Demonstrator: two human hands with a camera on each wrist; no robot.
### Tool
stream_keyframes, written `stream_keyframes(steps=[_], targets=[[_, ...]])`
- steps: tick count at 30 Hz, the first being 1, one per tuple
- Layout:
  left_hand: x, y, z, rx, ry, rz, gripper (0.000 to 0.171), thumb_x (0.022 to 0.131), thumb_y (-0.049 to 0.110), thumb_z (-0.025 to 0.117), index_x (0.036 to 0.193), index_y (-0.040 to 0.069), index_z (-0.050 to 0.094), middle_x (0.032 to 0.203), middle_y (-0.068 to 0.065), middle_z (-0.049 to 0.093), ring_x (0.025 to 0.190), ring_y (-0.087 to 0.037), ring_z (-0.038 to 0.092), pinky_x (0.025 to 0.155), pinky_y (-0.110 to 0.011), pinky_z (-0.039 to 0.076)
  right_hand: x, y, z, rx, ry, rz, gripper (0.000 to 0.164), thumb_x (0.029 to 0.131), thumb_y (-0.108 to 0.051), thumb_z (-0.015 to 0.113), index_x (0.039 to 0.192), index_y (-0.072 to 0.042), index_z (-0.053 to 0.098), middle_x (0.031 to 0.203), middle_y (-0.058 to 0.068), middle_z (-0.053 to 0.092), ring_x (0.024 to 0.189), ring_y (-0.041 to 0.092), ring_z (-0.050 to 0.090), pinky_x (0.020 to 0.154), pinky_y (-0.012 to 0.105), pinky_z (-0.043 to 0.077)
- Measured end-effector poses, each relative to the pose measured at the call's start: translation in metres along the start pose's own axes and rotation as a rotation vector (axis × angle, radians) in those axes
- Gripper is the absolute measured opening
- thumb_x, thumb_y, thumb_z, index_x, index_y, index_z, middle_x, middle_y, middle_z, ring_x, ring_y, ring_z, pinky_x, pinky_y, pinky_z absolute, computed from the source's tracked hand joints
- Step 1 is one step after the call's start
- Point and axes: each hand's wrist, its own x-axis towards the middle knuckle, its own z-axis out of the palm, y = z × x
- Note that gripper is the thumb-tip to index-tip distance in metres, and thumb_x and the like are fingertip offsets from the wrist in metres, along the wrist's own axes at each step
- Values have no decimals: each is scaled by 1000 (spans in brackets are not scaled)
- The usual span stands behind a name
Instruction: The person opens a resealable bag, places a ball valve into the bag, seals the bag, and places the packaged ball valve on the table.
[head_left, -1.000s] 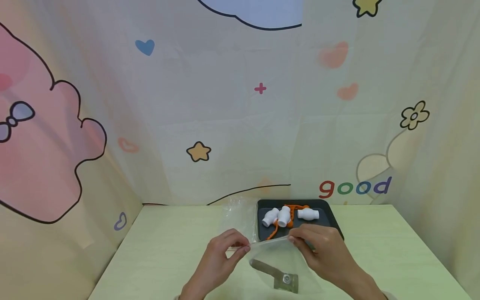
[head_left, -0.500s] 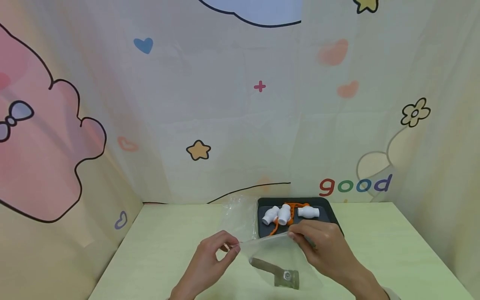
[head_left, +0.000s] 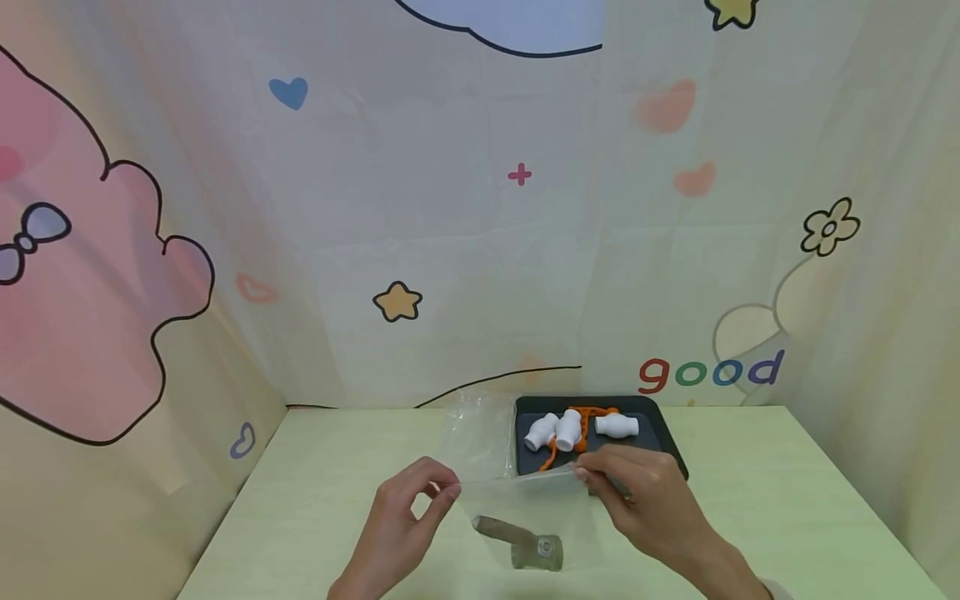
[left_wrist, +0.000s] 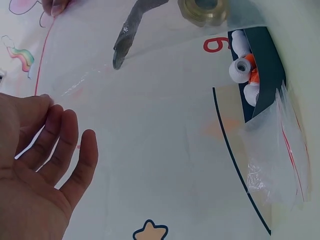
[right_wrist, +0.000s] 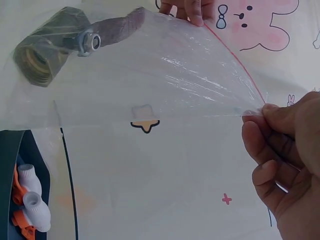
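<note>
A clear zip-lock bag (head_left: 573,517) with a red line along its mouth hangs between my two hands. Inside it lies a brass ball valve (right_wrist: 45,50) with a grey lever handle, showing through the plastic. My left hand (head_left: 405,521) pinches one top corner of the bag between thumb and forefinger; in the left wrist view its other fingers (left_wrist: 86,155) are loosely bent. At the opposite corner, my right hand (head_left: 652,504) pinches the mouth edge, which is drawn nearly straight. Whether the seal is closed all along cannot be made out.
A black tray (head_left: 670,437) at the back of the table holds white valves (head_left: 617,427) with orange handles (head_left: 592,413). Left of it lies a stack of clear zip-lock bags (head_left: 476,429). A printed cloth (head_left: 465,242) hangs behind the table.
My left hand has moved left along the bag's mouth, widening the gap between my hands. Bag and brass valve have swung left over the last half second. My right hand has barely moved.
</note>
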Motion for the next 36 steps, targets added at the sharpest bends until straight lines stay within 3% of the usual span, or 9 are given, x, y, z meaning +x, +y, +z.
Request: stream_keyframes(steps=[2,4,8,15,19,25,31,36], targets=[[-1,1,-2,-8,2,3,9,93,12,65,92,21,64,87,14,63,77,0,60,71,-20,54,-2,-1,2,6,1,9,30,70,8,79,91,-13,73,82,-6,73,69,1,63,64,8,48],[-3,2,-5,-8,-3,-7,10,94,12,65,93,22,63,87,14,63,78,1,60,72,-19,54,-3,-2,5,15,1,15,32,69,8,80,91,-13,73,82,-6,73,70,1,63,65,8,48],[-8,1,-12,4,-8,-4,12,94,10,64,93,22,62,87,13,62,80,0,60,74,-18,53,-8,-5,13,51,-3,7,29,73,6,79,93,-14,72,81,-6,72,69,-1,60,62,7,46],[-21,-9,-24,-18,-27,68,20,91,1,66,94,20,62,87,10,61,80,-1,58,74,-16,50,-17,-12,25,120,-55,26,18,82,-1,75,93,-15,71,80,-7,71,68,-3,58,61,5,45],[-28,-13,-32,-33,-53,110,24,88,-4,66,94,20,62,86,9,62,80,-2,58,74,-14,49,-21,-14,34,113,-59,-31,4,92,-14,68,94,-16,71,81,-8,70,70,-2,61,66,9,50],[-39,-19,-46,-17,-106,121,26,87,-4,67,93,21,62,84,9,62,78,0,58,71,-13,49,-26,-17,48,91,-61,-138,7,95,-18,65,92,-15,71,76,-9,68,65,-5,57,62,7,47],[-50,-19,-57,-16,-171,117,28,88,-4,66,91,23,61,82,11,61,74,3,56,67,-11,47,-31,-26,58,147,-91,-146,10,97,-18,63,88,-16,68,68,-9,64,59,-7,51,59,2,43],[-56,-16,-66,-57,-218,95,30,87,-6,65,88,24,59,78,13,59,72,4,55,66,-14,47,-34,-34,66,145,-69,-211,18,99,-20,58,83,-19,66,64,-12,57,56,-7,45,59,-1,37]])
